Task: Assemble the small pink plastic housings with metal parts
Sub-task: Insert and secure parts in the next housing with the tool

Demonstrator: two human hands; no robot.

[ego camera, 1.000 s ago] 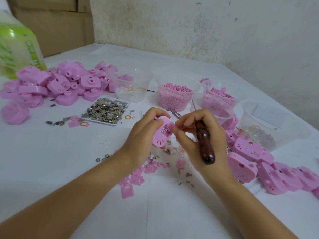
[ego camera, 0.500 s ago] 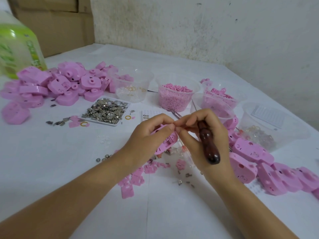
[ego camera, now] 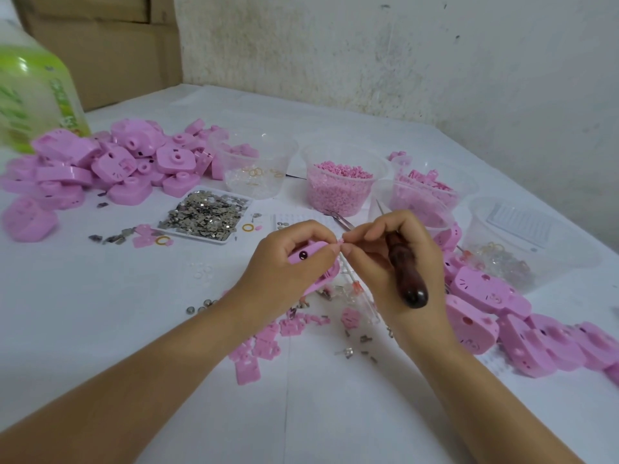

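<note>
A white tabletop [ego camera: 100,329] runs back to a rough, stained whitewashed wall [ego camera: 368,51], with cardboard boxes [ego camera: 110,45] stacked behind its far left corner. By that corner stands a large bottle [ego camera: 30,95] with a green label; its print is too blurred to read, and no other writing can be made out.

Near the middle of the tabletop, held above it, the left hand [ego camera: 288,262] grips a pink housing [ego camera: 311,251], fingers curled over its top. It is a small, rounded, glossy plastic shell with a dark round hole in the face that shows; its lower rim peeks out below the palm. The right hand [ego camera: 395,259] is closed round a wooden-handled tool [ego camera: 403,272], dark and bulbous at the near end, its thin metal shaft pointing toward the far edge. The thumb and forefinger of that same hand meet the left fingertips on a tiny pink piece [ego camera: 341,242] just beside the housing.

A loose heap of housings [ego camera: 110,162] lies toward the far left corner, and a row of housings [ego camera: 485,296] runs along the right edge. Between them sit a white tray of metal parts [ego camera: 207,212] and a clear tub of pink granules [ego camera: 338,189]. Flat pink pieces [ego camera: 258,346] are scattered under the wrists.
</note>
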